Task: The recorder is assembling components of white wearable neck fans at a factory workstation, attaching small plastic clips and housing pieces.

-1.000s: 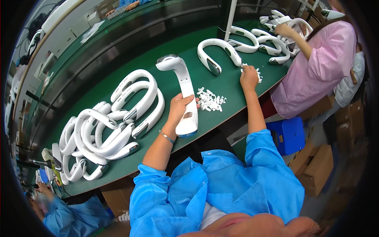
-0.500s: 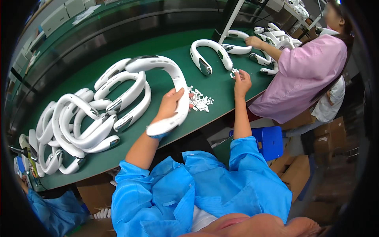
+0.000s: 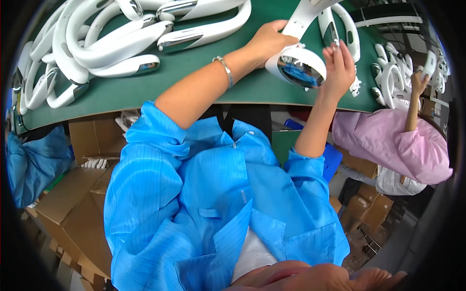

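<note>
In the upper middle of the frame the left hand [image 3: 269, 41] reaches forward on a bare forearm with a thin metal bangle [image 3: 224, 71], its grip closed around the arm of a white U-shaped plastic band [image 3: 301, 48], held up over the near edge of the green counter [image 3: 204, 80]. The band's rounded end carries a glossy, mirror-like oval cap facing the camera. The right hand [image 3: 338, 68], wrist bent upward, lays loosely curled fingers against that cap's right edge, its grip closed on nothing. At the upper left lies a pile of like bands [image 3: 121, 34], smooth white with chrome ends. At the right a person in a pink smock [image 3: 393, 145] lifts another piece.
</note>
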`<action>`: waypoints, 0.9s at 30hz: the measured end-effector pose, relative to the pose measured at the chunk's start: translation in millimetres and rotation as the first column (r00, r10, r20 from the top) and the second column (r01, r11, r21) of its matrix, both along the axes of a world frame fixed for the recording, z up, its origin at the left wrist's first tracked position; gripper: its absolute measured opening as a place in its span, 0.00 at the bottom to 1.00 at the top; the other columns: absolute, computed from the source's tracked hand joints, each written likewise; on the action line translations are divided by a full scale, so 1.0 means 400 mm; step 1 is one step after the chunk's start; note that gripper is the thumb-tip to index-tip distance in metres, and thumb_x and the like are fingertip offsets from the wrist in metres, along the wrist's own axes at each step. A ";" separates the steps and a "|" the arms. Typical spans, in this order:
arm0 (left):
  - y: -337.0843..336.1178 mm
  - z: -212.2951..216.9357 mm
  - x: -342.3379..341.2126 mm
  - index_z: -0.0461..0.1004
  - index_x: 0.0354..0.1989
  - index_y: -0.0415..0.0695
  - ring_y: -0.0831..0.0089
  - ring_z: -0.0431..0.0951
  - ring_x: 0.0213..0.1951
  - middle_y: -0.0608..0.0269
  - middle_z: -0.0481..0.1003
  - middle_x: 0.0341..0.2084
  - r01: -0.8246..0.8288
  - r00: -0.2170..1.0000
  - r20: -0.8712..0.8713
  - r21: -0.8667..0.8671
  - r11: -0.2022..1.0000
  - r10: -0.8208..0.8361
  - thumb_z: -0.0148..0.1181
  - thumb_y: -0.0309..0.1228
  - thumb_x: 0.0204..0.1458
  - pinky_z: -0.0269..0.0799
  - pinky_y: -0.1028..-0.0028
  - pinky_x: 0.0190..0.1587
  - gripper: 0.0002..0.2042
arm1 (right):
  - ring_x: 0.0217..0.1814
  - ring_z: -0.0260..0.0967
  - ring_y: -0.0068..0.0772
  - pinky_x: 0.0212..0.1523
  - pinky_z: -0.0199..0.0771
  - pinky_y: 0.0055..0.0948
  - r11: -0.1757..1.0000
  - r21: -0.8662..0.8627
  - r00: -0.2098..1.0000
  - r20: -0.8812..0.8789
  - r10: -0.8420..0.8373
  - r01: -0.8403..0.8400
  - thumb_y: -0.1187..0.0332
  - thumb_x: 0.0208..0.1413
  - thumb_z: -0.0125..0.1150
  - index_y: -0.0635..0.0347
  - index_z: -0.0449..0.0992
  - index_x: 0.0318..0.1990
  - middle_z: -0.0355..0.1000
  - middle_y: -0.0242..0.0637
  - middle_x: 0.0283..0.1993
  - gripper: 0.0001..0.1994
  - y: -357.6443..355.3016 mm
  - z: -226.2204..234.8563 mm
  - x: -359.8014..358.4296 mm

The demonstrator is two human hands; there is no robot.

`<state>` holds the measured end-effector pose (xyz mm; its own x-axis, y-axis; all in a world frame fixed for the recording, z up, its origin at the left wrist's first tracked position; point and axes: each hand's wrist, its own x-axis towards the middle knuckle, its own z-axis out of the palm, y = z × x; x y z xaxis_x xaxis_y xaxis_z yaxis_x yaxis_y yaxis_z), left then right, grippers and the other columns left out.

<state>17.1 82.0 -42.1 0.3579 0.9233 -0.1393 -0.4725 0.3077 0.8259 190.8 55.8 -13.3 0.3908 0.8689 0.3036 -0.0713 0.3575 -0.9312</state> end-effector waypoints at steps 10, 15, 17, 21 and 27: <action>-0.011 -0.011 0.013 0.66 0.44 0.32 0.71 0.79 0.27 0.54 0.76 0.32 -0.037 0.995 -0.088 0.057 0.998 0.042 0.56 0.25 0.51 0.77 0.76 0.27 0.14 | 0.28 0.72 0.21 0.30 0.70 0.15 0.988 -0.152 0.960 0.268 0.077 -0.037 0.80 0.49 0.60 0.73 0.76 0.37 0.75 0.39 0.29 0.07 0.014 0.027 -0.142; -0.007 -0.028 0.017 0.63 0.51 0.32 0.73 0.77 0.26 0.54 0.74 0.35 -0.130 0.987 -0.061 0.232 0.964 0.148 0.56 0.23 0.49 0.75 0.76 0.26 0.20 | 0.25 0.67 0.17 0.26 0.65 0.13 0.972 -0.233 0.915 0.393 0.094 0.001 0.79 0.48 0.61 0.70 0.78 0.35 0.74 0.35 0.27 0.07 0.016 0.027 -0.148; -0.012 -0.009 0.008 0.62 0.53 0.33 0.73 0.76 0.26 0.54 0.74 0.36 -0.091 0.992 -0.072 0.195 0.977 0.107 0.56 0.23 0.48 0.74 0.76 0.26 0.22 | 0.26 0.67 0.18 0.26 0.65 0.13 0.979 -0.200 0.914 0.391 0.111 -0.034 0.78 0.47 0.62 0.71 0.76 0.39 0.74 0.34 0.28 0.10 0.020 0.018 -0.140; -0.024 0.025 -0.002 0.61 0.54 0.34 0.73 0.76 0.25 0.53 0.73 0.36 -0.048 0.986 -0.150 0.169 0.984 0.074 0.55 0.24 0.47 0.72 0.76 0.25 0.23 | 0.26 0.67 0.19 0.26 0.65 0.14 0.988 -0.154 0.934 0.353 0.058 -0.004 0.77 0.47 0.64 0.72 0.74 0.44 0.74 0.35 0.31 0.15 0.034 0.002 -0.124; -0.019 -0.005 0.020 0.62 0.53 0.35 0.70 0.76 0.25 0.53 0.73 0.33 -0.034 0.993 0.116 0.016 0.999 0.032 0.50 0.28 0.53 0.75 0.73 0.26 0.19 | 0.28 0.68 0.19 0.27 0.67 0.16 0.973 -0.214 0.949 0.282 0.143 -0.083 0.74 0.48 0.64 0.72 0.72 0.47 0.75 0.40 0.36 0.18 0.026 0.009 -0.116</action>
